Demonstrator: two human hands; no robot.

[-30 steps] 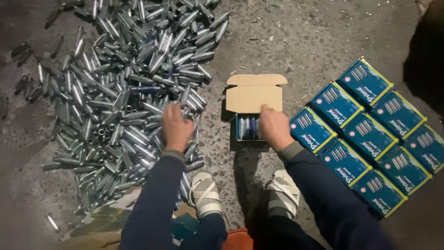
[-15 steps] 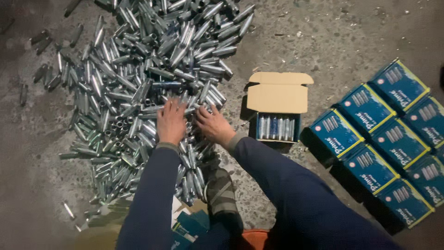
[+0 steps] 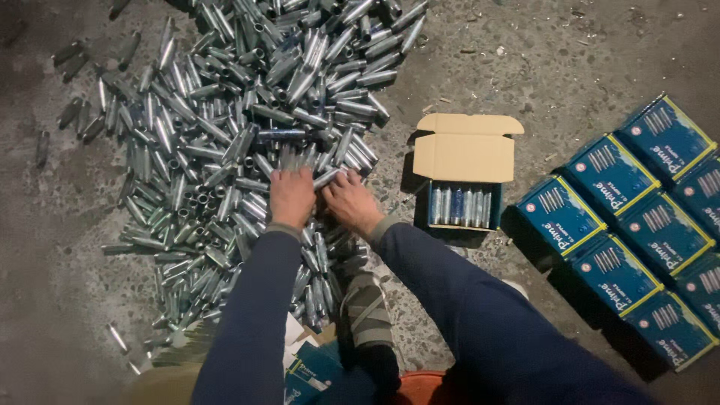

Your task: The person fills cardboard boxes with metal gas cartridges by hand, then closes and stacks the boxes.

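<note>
Whereas a sec ago the right hand (image 3: 352,201) sits at the open box (image 3: 459,204), it now lies back on the heap of cylinders (image 3: 247,135), just beside the left hand (image 3: 291,195); the view has also swung, so box and stack sit further right in frame. Judgement: one load is delivered and the next pick-up is under way, i.e. the filling cycle repeats. Both hands rest palm-down, fingers curled into the metal at the heap's near edge; they appear to be gathering several cylinders, but whether either has a firm hold cannot be told, the fingertips being buried. Cylinders: small, silvery, bullet-shaped, lying flat on the concrete floor (image 3: 570,67). Long axes run every way across the heap, no common heading; those directly under the hands lie approx. away from the person, tilted somewhat toward upper right. Box: brown card, lid flap folded back away from the person, w/ a row of cylinders standing on end inside, long axes vertical, rounded ends up. It sits on the floor right of the hands, between heap and the blue cartons (image 3: 637,225). Cartons closed, laid in two diagonal rows, touching one another. A striped shoe (image 3: 367,311) is planted below the hands, at the heap's edge.
</note>
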